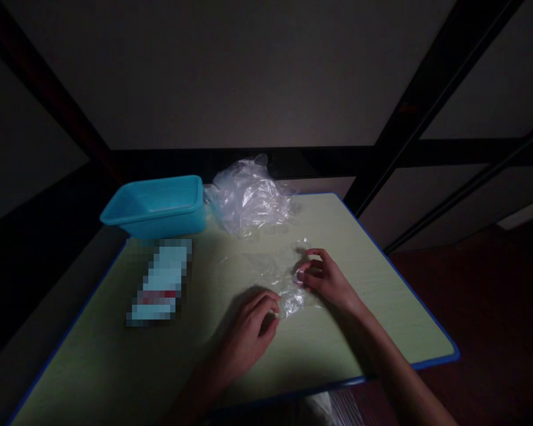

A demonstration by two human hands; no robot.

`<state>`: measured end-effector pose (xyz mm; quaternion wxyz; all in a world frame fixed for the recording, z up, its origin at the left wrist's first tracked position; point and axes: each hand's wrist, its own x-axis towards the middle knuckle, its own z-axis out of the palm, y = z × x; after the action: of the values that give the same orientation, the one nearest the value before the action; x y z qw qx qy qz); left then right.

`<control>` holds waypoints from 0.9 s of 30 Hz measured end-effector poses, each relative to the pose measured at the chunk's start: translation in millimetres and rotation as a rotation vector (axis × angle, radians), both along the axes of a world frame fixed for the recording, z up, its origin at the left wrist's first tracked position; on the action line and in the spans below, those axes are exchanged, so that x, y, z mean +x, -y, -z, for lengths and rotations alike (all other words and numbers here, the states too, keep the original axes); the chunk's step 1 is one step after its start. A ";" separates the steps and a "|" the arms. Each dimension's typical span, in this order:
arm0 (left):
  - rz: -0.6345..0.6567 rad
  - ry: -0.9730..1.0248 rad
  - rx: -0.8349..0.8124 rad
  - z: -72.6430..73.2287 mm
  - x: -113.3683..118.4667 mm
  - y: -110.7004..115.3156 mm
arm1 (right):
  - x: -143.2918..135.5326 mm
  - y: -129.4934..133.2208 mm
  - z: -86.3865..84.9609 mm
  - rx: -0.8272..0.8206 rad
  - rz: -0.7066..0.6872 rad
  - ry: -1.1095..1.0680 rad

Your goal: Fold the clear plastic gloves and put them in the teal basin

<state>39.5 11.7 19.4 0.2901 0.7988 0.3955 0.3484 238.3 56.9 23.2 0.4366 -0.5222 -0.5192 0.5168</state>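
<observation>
A thin, see-through, crinkled plastic piece (292, 300) lies on the table between my hands; its outline is faint, and I cannot tell if it is a bag or a glove. My left hand (251, 328) is closed at its near left edge, thumb and fingertips pinched together. On the other side, my right hand (326, 281) has its thumb and forefinger closed on the plastic, with the other fingers curled. Behind them rests a bulky, crumpled clear plastic bag (253, 198), with loose film around its base.
A blue plastic basket (160, 228) stands at the table's back left corner. In front of it lies a pixelated flat rectangular item (164, 275). The light table (382, 319) has a blue edge, and a grey panelled wall (240, 77) rises behind it.
</observation>
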 end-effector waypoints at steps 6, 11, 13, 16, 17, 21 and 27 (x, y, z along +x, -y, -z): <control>0.032 0.009 -0.004 -0.9 -5.8 2.5 | -3.2 2.0 4.1 0.145 0.049 0.200; 0.084 -0.035 0.032 -2.0 -14.3 8.1 | -2.4 13.9 -5.4 0.392 0.097 0.494; 0.077 -0.052 0.046 -1.6 -16.6 9.7 | 0.8 26.5 -12.4 0.524 0.072 0.602; 0.087 -0.073 0.064 -1.9 -17.9 10.1 | 5.3 50.5 -21.7 0.591 -0.133 0.709; 0.098 -0.079 0.072 -2.3 -17.8 9.8 | 6.1 58.2 -23.6 0.608 -0.212 0.753; 0.134 -0.109 0.104 -3.9 -16.7 8.3 | 4.8 77.3 -24.2 0.606 -0.474 0.911; 0.156 -0.130 0.114 -3.9 -17.0 8.0 | 1.4 80.8 -12.3 0.575 -0.558 1.070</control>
<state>22.5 3.7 23.2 0.2440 0.8634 0.3294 0.2941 239.7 -23.8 35.5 0.0907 -0.4155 -0.8969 0.1213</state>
